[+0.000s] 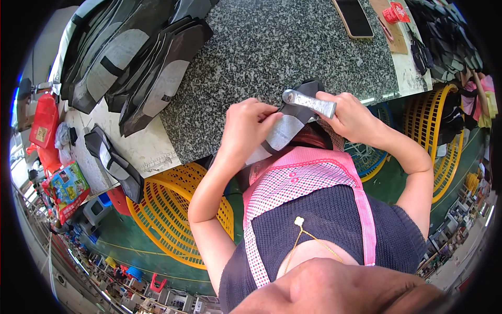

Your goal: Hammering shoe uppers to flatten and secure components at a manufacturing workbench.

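At the near edge of the stone slab, my left hand (pixel 244 125) pinches the edge of a dark shoe upper (pixel 285 132) with light grey patches. The upper lies slanted across the edge, and part of it hangs down toward my apron. My right hand (pixel 349 118) is closed around a silver metal hammer (pixel 304 103). Its rounded end rests over or just above the upper; I cannot tell whether they touch. My right fingers and the hammer's head hide how its handle runs.
Stacked dark uppers (pixel 117 57) cover the table's left side, with another upper (pixel 114 163) at the corner. A phone (pixel 354 19) lies at the far right edge. Yellow baskets (pixel 157 220) stand below on the left, with another basket (pixel 426 123) on the right.
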`<action>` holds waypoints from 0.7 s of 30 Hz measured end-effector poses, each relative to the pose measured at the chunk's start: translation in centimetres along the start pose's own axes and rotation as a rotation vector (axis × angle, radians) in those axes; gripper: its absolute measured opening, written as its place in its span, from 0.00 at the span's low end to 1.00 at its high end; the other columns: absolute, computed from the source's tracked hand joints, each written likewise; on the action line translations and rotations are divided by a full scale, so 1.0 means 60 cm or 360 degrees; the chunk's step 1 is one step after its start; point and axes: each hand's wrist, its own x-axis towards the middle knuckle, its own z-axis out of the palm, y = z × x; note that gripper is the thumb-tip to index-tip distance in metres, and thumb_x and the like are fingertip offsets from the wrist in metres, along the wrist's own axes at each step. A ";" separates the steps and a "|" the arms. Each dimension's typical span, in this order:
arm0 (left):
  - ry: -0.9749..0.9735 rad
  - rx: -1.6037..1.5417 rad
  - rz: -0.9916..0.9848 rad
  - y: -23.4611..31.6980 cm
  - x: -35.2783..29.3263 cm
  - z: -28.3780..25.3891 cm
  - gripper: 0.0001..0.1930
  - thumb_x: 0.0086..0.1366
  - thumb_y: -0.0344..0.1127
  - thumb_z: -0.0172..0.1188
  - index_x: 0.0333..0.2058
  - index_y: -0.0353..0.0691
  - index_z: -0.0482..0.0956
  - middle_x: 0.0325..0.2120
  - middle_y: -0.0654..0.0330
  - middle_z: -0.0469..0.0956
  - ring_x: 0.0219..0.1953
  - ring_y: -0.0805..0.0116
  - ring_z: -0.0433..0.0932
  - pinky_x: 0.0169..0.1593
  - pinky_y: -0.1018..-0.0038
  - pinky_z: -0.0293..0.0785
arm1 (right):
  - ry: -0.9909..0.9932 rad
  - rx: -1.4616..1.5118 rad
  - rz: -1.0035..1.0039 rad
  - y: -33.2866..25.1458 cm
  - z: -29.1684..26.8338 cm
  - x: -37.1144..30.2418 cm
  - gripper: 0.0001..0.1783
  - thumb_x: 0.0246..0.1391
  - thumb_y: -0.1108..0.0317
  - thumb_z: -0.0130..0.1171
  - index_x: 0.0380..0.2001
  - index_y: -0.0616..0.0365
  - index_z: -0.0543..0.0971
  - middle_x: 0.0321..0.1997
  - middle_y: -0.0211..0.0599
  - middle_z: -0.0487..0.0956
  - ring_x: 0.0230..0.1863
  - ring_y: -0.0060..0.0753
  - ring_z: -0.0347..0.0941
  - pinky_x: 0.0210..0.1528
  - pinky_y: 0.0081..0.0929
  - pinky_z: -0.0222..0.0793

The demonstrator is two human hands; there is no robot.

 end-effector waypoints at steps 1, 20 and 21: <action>-0.0067 -0.0143 -0.0143 -0.001 -0.002 -0.007 0.07 0.56 0.28 0.66 0.35 0.36 0.84 0.28 0.57 0.76 0.34 0.56 0.77 0.35 0.65 0.75 | 0.0017 0.0035 -0.0033 0.002 0.000 0.003 0.10 0.63 0.64 0.51 0.38 0.62 0.71 0.25 0.58 0.76 0.31 0.65 0.75 0.33 0.57 0.68; 0.0241 0.0284 0.0500 0.017 0.091 0.045 0.06 0.58 0.29 0.66 0.34 0.35 0.84 0.27 0.54 0.76 0.33 0.55 0.77 0.37 0.63 0.74 | 0.0394 0.0043 0.0226 0.035 -0.013 -0.003 0.14 0.67 0.62 0.49 0.38 0.63 0.75 0.24 0.57 0.77 0.32 0.64 0.76 0.33 0.55 0.69; 0.0186 0.0122 0.0320 0.020 0.093 0.039 0.06 0.58 0.29 0.65 0.34 0.35 0.85 0.27 0.53 0.77 0.34 0.54 0.78 0.38 0.64 0.75 | 0.0414 0.0032 0.0236 0.036 -0.015 -0.002 0.14 0.67 0.62 0.49 0.38 0.63 0.75 0.24 0.57 0.77 0.32 0.64 0.76 0.33 0.55 0.69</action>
